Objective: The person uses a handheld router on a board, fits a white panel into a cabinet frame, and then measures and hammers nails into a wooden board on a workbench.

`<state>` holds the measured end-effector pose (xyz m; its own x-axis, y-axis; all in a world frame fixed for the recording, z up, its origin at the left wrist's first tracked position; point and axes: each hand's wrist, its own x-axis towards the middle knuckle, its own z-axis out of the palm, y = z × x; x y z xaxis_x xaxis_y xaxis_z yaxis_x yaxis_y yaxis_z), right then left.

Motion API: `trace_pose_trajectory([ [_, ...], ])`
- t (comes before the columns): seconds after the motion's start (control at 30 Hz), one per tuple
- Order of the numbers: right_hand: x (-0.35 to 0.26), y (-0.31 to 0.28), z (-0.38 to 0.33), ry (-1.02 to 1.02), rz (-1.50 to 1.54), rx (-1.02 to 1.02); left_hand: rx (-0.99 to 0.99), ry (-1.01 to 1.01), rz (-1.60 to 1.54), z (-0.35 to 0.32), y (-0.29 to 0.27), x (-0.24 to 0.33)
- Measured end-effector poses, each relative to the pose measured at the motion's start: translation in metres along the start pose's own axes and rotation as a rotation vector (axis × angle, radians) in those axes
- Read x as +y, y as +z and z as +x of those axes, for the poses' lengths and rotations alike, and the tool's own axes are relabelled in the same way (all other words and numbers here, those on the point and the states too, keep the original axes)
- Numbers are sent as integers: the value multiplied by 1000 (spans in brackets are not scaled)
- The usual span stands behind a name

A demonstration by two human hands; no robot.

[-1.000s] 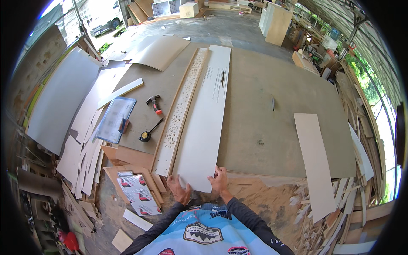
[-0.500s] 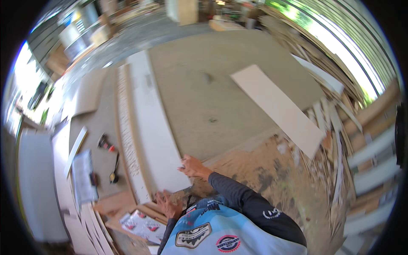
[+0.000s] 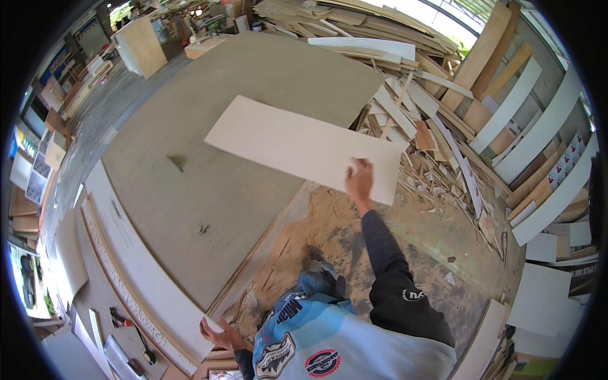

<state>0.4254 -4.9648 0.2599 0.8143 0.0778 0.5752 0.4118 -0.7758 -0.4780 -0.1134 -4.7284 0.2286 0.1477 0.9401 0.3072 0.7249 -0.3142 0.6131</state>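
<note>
My right hand (image 3: 360,180) is over the right part of a pale, flat board (image 3: 285,139), its fingers slightly bent and apart. Motion blur keeps me from telling whether they touch it. That board lies aslant on a large greenish-brown sheet (image 3: 209,190), its right end reaching past the sheet's edge. My left hand (image 3: 220,334) is by the near end of a long white board (image 3: 142,253), fingers apart and gripping nothing. Beside the white board runs a long strip with a speckled face (image 3: 120,278). A small dark piece (image 3: 175,163) sits on the large sheet.
Offcuts and splintered strips (image 3: 430,171) are heaped at the right, beyond the sheet. Curved white panels (image 3: 538,120) and planks lean along the right wall. Sawdust (image 3: 335,218) covers the floor before me. A tape measure (image 3: 149,356) lies at the lower left.
My view has turned right. My right hand has left the white board's end and reached over to the pale board. The left hand stays near the white board's end.
</note>
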Motion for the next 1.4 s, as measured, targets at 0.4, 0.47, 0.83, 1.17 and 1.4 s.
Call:
trace_pose_trajectory([
  [0.4,230,4,92,642,543,-309,-1270,-72,-608,-43,188,279],
  [0.47,224,28,80,592,489,-192,-1379,-86,-584,-52,195,303],
  [0.83,56,29,80,961,532,141,-1546,-562,-774,-26,244,361],
  [1.17,40,67,43,1142,1130,-149,-926,-1057,-1270,9,318,344],
  [1.4,66,48,111,758,1358,-1431,-669,-1147,-1447,-3,314,441],
])
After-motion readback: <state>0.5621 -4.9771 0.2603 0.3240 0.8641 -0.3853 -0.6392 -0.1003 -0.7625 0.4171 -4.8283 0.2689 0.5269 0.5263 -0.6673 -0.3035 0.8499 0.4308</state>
